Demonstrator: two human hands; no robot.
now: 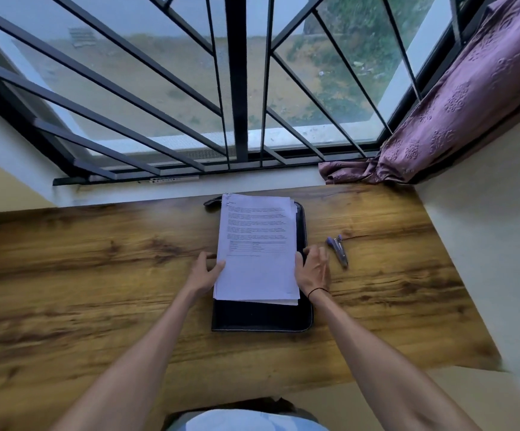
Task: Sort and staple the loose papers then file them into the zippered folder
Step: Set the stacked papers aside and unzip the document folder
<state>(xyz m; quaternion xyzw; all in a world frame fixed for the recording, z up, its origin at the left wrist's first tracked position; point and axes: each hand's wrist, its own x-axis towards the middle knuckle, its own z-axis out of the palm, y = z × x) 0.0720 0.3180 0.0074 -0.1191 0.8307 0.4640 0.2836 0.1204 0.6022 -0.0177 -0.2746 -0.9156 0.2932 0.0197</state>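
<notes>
Both hands hold a stack of white printed papers (257, 247) by its side edges. Left hand (205, 272) has its thumb on top of the left edge and its fingers curled beneath it; right hand (313, 269) has its thumb on the right edge, fingers bent alongside, a thin black band at the wrist. Sheets in the stack are slightly uneven at the corners. The stack lies over a closed black zippered folder (261, 317), whose near end shows below the papers. A small blue stapler (338, 251) sits just right of the right hand. Everything rests on a brown wood-grain desk (97, 275) under a barred window (190, 88) with a mauve patterned curtain (457, 104).
</notes>
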